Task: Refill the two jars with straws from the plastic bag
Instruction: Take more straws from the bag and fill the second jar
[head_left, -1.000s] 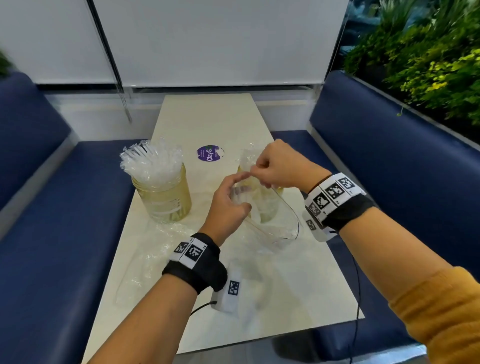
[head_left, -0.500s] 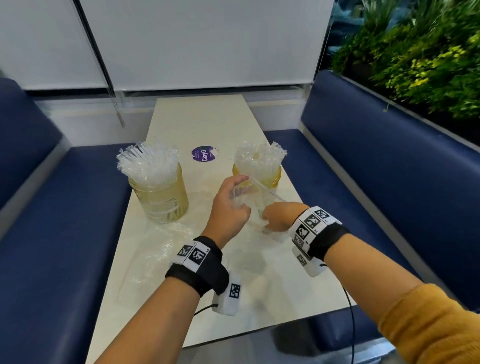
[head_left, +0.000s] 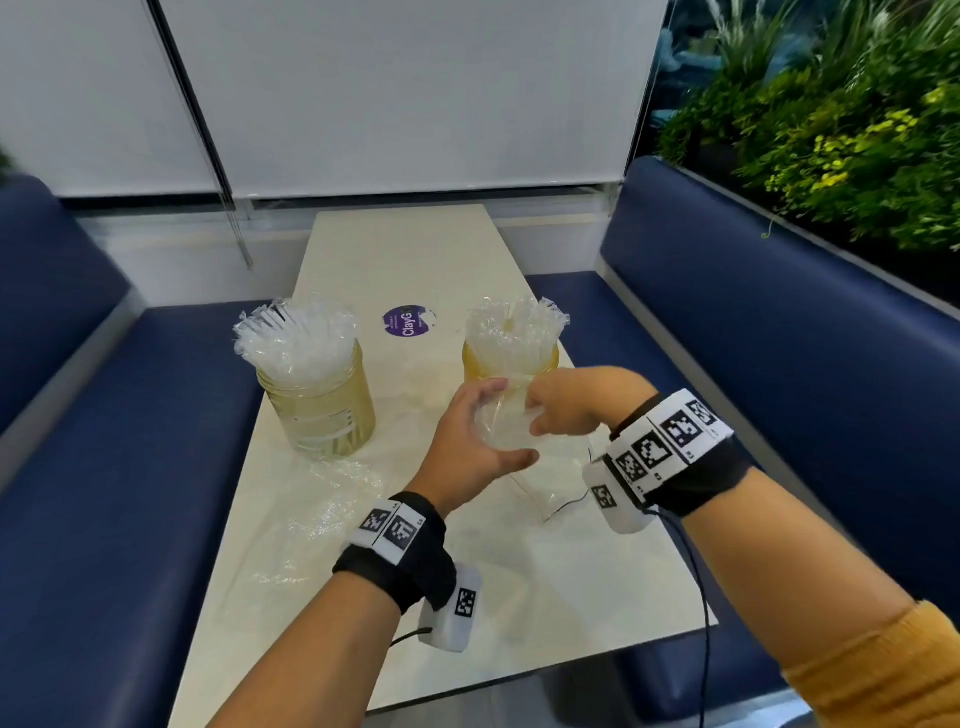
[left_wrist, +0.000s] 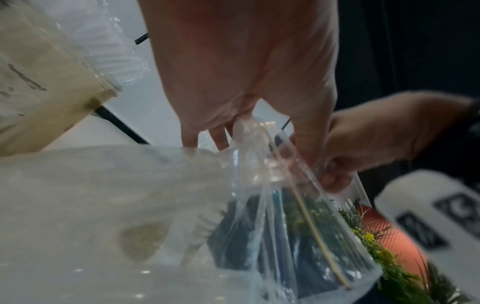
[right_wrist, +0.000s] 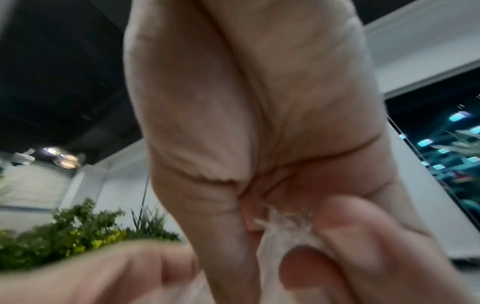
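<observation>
Two amber glass jars stand on the table, each packed with clear wrapped straws: the left jar (head_left: 319, 405) and the right jar (head_left: 511, 364). Just in front of the right jar both hands hold a clear, limp plastic bag (head_left: 540, 488). My left hand (head_left: 470, 441) cups its upper part between fingers and thumb. My right hand (head_left: 553, 410) grips the film from the right. In the left wrist view the bag (left_wrist: 285, 205) hangs from the left fingers and no straws show inside it. The right wrist view shows crumpled film (right_wrist: 288, 226) pinched in the right hand.
A second crumpled clear bag (head_left: 324, 499) lies flat on the pale table (head_left: 571, 597) in front of the left jar. A purple round sticker (head_left: 406, 320) sits between the jars. Blue bench seats flank the table, with plants (head_left: 831, 130) behind the right one.
My right hand has left the top of the right jar, where a bundle of straws now stands, and dropped to grip the bag beside my left hand. The left hand has stayed on the bag.
</observation>
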